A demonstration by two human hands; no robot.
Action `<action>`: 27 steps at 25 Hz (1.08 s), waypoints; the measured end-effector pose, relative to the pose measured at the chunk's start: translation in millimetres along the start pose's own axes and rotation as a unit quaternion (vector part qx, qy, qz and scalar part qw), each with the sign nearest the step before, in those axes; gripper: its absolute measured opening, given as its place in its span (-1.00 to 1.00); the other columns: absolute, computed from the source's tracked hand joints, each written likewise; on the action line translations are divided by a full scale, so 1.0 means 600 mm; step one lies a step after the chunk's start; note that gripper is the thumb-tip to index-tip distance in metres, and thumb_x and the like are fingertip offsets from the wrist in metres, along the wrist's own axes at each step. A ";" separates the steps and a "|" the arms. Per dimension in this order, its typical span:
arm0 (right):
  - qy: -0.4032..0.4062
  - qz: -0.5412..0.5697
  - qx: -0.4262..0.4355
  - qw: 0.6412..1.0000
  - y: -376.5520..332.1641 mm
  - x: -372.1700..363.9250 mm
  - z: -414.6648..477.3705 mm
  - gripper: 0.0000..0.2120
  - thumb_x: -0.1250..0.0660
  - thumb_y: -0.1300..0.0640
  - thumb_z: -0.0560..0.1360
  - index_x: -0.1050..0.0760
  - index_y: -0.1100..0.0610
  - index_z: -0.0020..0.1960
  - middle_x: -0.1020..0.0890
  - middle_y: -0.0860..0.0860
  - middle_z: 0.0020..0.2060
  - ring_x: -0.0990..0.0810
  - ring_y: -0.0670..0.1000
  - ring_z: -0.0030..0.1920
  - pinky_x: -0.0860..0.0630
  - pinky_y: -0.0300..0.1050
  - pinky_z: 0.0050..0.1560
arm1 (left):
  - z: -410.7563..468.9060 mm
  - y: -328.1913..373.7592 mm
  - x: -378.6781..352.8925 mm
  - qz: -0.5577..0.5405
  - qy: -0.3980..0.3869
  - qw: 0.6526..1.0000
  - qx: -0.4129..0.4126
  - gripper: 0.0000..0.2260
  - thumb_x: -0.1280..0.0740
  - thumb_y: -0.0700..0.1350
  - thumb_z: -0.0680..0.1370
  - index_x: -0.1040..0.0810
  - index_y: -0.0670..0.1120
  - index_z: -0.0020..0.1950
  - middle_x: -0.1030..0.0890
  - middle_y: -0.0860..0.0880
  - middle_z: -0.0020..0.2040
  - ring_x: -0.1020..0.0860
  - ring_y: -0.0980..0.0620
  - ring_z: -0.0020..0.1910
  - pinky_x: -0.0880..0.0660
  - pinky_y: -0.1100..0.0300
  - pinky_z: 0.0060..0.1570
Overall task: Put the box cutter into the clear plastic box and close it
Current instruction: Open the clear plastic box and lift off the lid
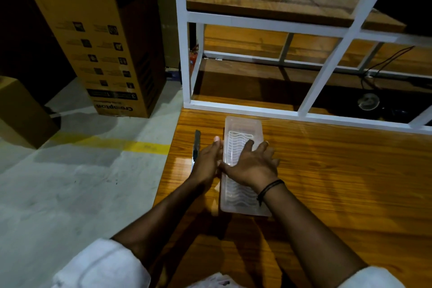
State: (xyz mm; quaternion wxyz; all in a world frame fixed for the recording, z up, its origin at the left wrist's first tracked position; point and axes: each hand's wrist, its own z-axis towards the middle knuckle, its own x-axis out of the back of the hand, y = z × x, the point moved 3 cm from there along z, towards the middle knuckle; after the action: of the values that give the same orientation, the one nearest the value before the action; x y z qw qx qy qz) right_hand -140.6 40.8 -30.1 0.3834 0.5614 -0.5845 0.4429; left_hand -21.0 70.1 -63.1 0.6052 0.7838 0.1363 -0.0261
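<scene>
A long clear plastic box (243, 128) with a white wavy insert lies lengthwise on the wooden table (339, 170), near its left edge. The box cutter (197, 141), slim and dark with a silvery lower part, lies on the table just left of the box, parallel to it. My left hand (208, 161) rests against the box's left side, between box and cutter, partly covering the cutter. My right hand (253, 163) lies flat with spread fingers on top of the box. Whether the lid is on is hard to tell.
A white metal shelf frame (245, 107) stands on the table right behind the box. The table's left edge drops to a grey floor with a yellow line (131, 145). A tall cardboard box (105, 37) and a smaller one (21, 112) stand on the floor.
</scene>
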 end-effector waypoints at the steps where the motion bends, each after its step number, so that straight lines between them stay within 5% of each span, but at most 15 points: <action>1: -0.006 0.000 -0.002 1.000 -0.006 0.000 0.000 0.22 -0.20 -0.59 0.32 0.14 0.17 0.64 0.07 0.36 0.60 0.04 0.41 0.58 -0.14 0.32 0.47 | 0.001 0.001 0.002 0.010 -0.009 1.000 0.003 -0.53 -0.03 0.16 0.72 -0.59 -0.06 0.35 -0.73 -0.19 0.14 -0.73 -0.17 -0.02 -0.58 0.28 -0.33; 5: -0.009 0.030 -0.015 0.999 -0.014 0.005 0.002 0.23 -0.30 -0.53 0.32 0.15 0.18 0.64 0.09 0.39 0.60 0.08 0.42 0.59 -0.11 0.31 0.50 | -0.002 0.002 0.005 0.008 -0.013 0.999 0.031 -0.61 -0.05 0.21 0.70 -0.61 0.11 0.24 -0.74 -0.03 0.15 -0.72 0.00 0.10 -0.65 -0.07 0.13; 10: -0.035 0.101 -0.025 0.994 0.001 0.019 0.008 0.18 -0.30 -0.51 0.33 0.14 0.11 0.64 0.02 0.31 0.61 0.00 0.40 0.58 -0.16 0.33 0.49 | -0.014 0.008 -0.001 0.003 -0.032 0.999 0.043 -0.64 -0.07 0.19 0.70 -0.58 0.12 0.28 -0.70 -0.01 0.25 -0.66 0.02 0.22 -0.57 -0.04 0.28; 14: -0.028 0.167 -0.023 0.985 0.021 0.020 0.016 0.18 -0.30 -0.54 0.16 -0.06 0.01 0.61 -0.23 0.23 0.56 -0.18 0.36 0.52 -0.31 0.32 0.42 | -0.021 0.014 -0.013 0.032 -0.050 0.998 0.024 -0.66 -0.06 0.09 0.73 -0.52 0.06 0.37 -0.68 0.05 0.20 -0.63 0.17 0.14 -0.58 0.19 0.07; 17: -0.017 0.149 -0.026 0.988 0.016 0.016 0.003 0.13 -0.30 -0.52 0.24 -0.03 0.02 0.62 -0.16 0.25 0.59 -0.12 0.38 0.54 -0.24 0.34 0.47 | -0.018 0.006 -0.014 0.052 -0.048 0.997 0.019 -0.61 -0.06 0.05 0.74 -0.53 -0.02 0.44 -0.68 -0.03 0.26 -0.67 0.21 0.04 -0.60 0.32 -0.14; 20: -0.010 0.116 -0.026 0.993 0.002 0.017 -0.016 0.09 -0.21 -0.53 0.36 0.06 0.07 0.64 0.01 0.31 0.62 0.01 0.42 0.58 -0.10 0.35 0.50 | -0.018 0.002 -0.009 0.053 -0.043 0.997 0.023 -0.55 -0.03 0.13 0.73 -0.58 -0.03 0.39 -0.69 -0.05 0.25 -0.69 0.11 0.08 -0.61 0.23 -0.08; 23: -0.025 0.142 -0.016 0.989 0.001 0.025 -0.014 0.10 -0.19 -0.61 0.23 -0.19 0.05 0.56 -0.30 0.27 0.52 -0.29 0.35 0.47 -0.35 0.29 0.40 | -0.020 0.005 -0.005 0.045 -0.026 0.998 0.042 -0.58 -0.03 0.19 0.71 -0.63 0.08 0.27 -0.73 0.04 0.14 -0.70 0.15 0.03 -0.59 0.15 -0.02; 25: -0.019 0.242 0.014 0.970 0.017 0.048 -0.023 -0.15 -0.26 -0.55 0.25 -0.44 -0.01 0.34 -0.61 0.09 0.23 -0.58 0.14 0.17 -0.56 0.14 0.16 | -0.023 0.009 -0.007 0.038 -0.033 0.998 0.043 -0.60 -0.04 0.19 0.71 -0.63 0.12 0.24 -0.73 0.11 0.05 -0.72 0.22 -0.05 -0.60 0.19 -0.05; 27: -0.031 0.383 0.037 0.922 0.047 0.073 -0.034 -0.60 -0.32 -0.28 0.47 -0.54 -0.02 0.14 -0.67 -0.01 0.02 -0.63 0.05 -0.01 -0.60 0.10 0.06 | -0.024 0.008 -0.005 0.037 -0.037 0.998 0.046 -0.59 -0.05 0.18 0.71 -0.63 0.09 0.27 -0.74 0.08 0.07 -0.72 0.20 -0.02 -0.62 0.19 -0.03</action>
State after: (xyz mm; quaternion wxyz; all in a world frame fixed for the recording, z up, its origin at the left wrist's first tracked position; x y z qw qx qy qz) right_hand -173.1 45.8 15.2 0.1454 0.3215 -0.7497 0.5598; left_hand -24.4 82.0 -54.3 0.5736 0.8139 0.0833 -0.0391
